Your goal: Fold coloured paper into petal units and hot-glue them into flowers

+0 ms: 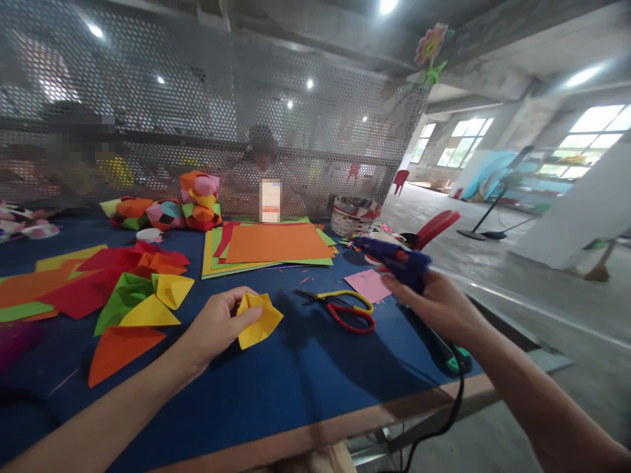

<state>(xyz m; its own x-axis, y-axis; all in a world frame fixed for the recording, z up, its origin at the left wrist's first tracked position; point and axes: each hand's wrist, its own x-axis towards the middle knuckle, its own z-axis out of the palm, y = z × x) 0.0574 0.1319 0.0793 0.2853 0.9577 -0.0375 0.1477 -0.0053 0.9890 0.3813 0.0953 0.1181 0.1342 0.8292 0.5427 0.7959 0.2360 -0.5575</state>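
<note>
Between the thumb and fingers of my left hand (pixel 224 318) is a folded yellow paper piece (pixel 261 322), held just over the blue table. My right hand (pixel 438 299) grips a dark blue glue gun (pixel 394 256) whose nozzle points to the left; a black cord hangs down from it. Scissors (pixel 345 309) with one yellow and one red handle lie between my hands. Beside them rests a pink paper square (pixel 369 286). Beneath my right hand lies a tool with a green-ended handle (pixel 458 361), partly hidden.
Folded pieces in green (pixel 125 299), yellow, red and orange lie at left. A stack of coloured sheets (pixel 279 243) stands behind the scissors. Paper balls (pixel 200 200) and a woven basket (pixel 355 215) sit near the perforated metal screen (pixel 305 98). The table's front edge (pixel 315 433) is near me.
</note>
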